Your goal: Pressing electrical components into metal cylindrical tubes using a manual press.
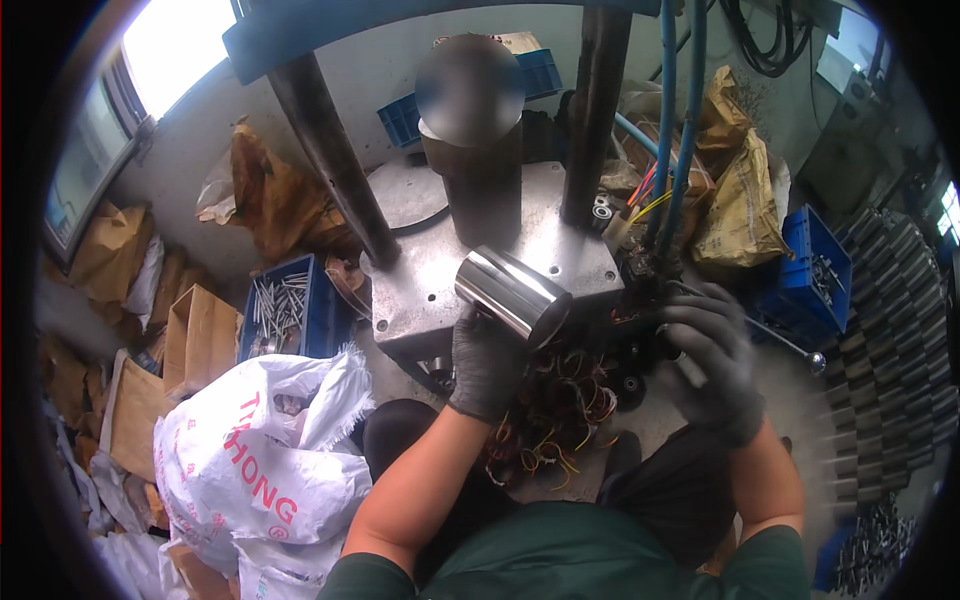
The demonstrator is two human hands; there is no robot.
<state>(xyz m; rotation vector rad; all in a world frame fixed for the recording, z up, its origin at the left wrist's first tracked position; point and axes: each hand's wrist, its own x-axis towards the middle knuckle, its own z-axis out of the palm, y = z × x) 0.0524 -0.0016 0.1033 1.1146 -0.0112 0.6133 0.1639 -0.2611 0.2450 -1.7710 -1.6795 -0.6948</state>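
Note:
My left hand (485, 365), in a dark glove, is closed around a shiny metal cylinder (510, 290). The cylinder lies tilted over the front edge of a steel press plate (420, 285), its lower end to the right. To the right, my right hand (712, 360) wears a dark glove too, and is slightly blurred. Its fingers curl beside dark machine parts; what sits between them cannot be made out. A thick round ram (480, 190) stands on the plate behind the cylinder. Below the cylinder is a heap of dark wound parts with coloured wires (560, 400).
Two dark columns, left (335, 150) and right (597, 120), flank the ram. A ball-ended lever (815, 362) juts out at right. Blue crates hold metal rods (280, 305) and small parts (822, 280). A white sack (250, 440) is at left; stacked metal pieces (885, 350) stand far right.

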